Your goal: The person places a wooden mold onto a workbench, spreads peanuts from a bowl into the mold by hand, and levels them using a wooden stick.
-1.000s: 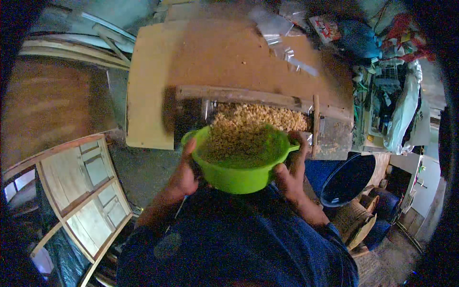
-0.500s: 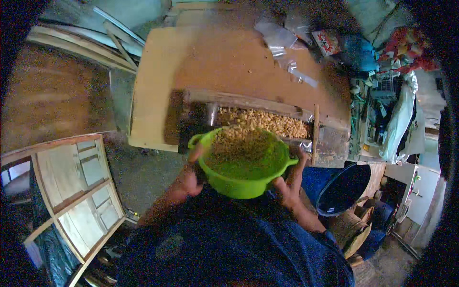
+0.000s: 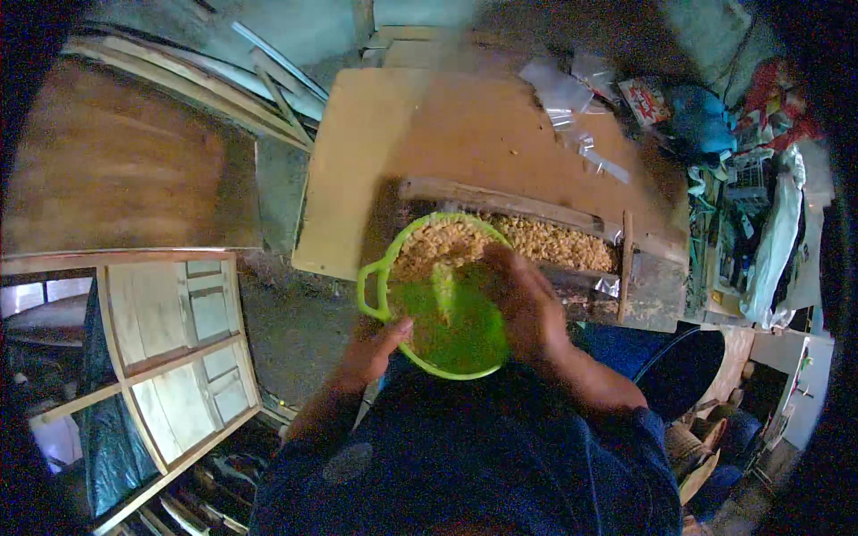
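A round green plastic bowl (image 3: 469, 357) with loop handles is held in front of my body. My left hand (image 3: 380, 348) grips its lower left rim, thumb over the edge, just below the left handle. Small light-brown pieces (image 3: 438, 241) lie along the bowl's far side, while the near part of its inside shows mostly bare green. Across the right side of the bowl reaches my right hand (image 3: 527, 308), its fingers dark and blurred near the pieces. Just beyond, a long wooden trough (image 3: 509, 201) holds more of the same pieces (image 3: 563, 245), partly hidden by the bowl.
The trough sits along the near edge of a brown wooden table (image 3: 447, 125). Clear plastic bags (image 3: 572, 98) and clutter lie at its far right. A blue drum (image 3: 670, 366) stands at lower right. Wooden framed panels (image 3: 170, 330) stand on the left.
My right hand has left the bowl's right side and moved over its inside. The bowl, earlier tipped toward the trough, now faces up toward me. The view has shifted a little.
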### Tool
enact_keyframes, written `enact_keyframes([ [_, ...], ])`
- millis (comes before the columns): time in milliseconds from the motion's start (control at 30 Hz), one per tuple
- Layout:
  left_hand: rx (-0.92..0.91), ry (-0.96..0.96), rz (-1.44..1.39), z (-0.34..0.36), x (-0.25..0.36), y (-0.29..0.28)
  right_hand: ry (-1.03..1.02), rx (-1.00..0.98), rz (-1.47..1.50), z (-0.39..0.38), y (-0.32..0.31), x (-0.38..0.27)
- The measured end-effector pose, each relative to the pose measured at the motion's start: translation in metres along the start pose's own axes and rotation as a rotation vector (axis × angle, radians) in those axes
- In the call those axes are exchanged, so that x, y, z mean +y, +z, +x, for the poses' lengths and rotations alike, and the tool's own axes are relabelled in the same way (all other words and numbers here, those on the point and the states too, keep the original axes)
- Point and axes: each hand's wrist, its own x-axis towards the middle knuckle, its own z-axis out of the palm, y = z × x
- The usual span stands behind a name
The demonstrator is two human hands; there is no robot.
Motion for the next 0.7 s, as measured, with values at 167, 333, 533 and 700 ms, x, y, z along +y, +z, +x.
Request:
enact_keyframes([
  [167,0.006,0.434,0.472,-0.007,-0.033,-0.026,-0.258,-0.127,-0.914,0.047,-0.001,0.074],
  [333,0.1,0.183,0.417,-0.023,-0.034,-0.039,-0.079,-0.242,-1.015,0.054,0.043,0.097],
  [533,0.129,0.103,0.081,-0.029,-0.025,-0.032,0.233,-0.403,-0.473,0.048,0.088,0.09],
  [700,0.11,0.181,0.104,-0.017,-0.059,-0.06,0.488,-0.19,-0.157,0.057,0.076,0.105],
])
